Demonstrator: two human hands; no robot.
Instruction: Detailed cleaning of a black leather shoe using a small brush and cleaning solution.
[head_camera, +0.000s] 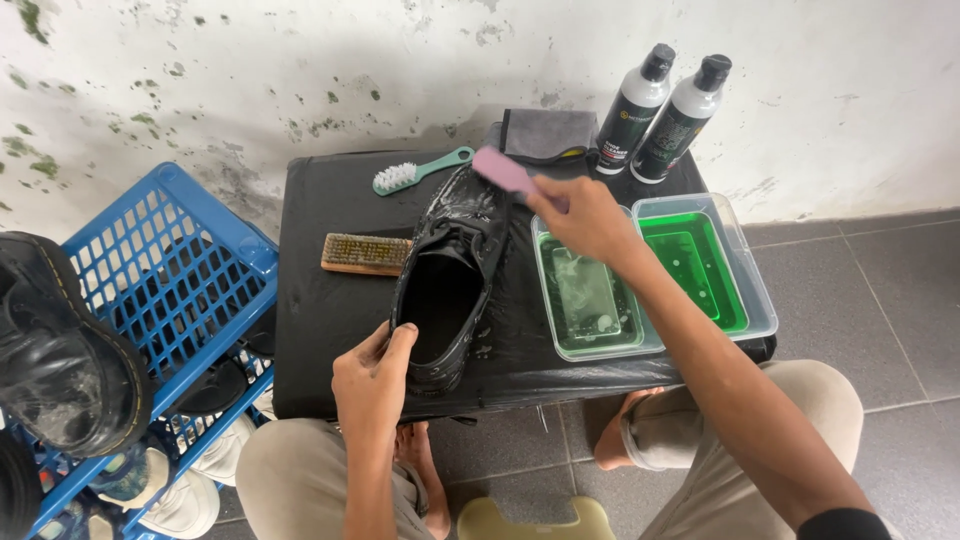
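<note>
While left hand (372, 375) fingers grip black shoe (450, 275), right hand (585, 215) fingers hold pink brush (503, 170)

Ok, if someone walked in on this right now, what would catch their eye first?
Most likely the wet black shoe in the middle of the black-covered table, with the left hand gripping its heel and the right hand holding a pink brush at its toe. Next, the two clear tubs of green liquid just right of it, and the blue plastic crate on the left.

Left hand (372, 372) clamped — right hand (585, 218) closed, arm extended.
</note>
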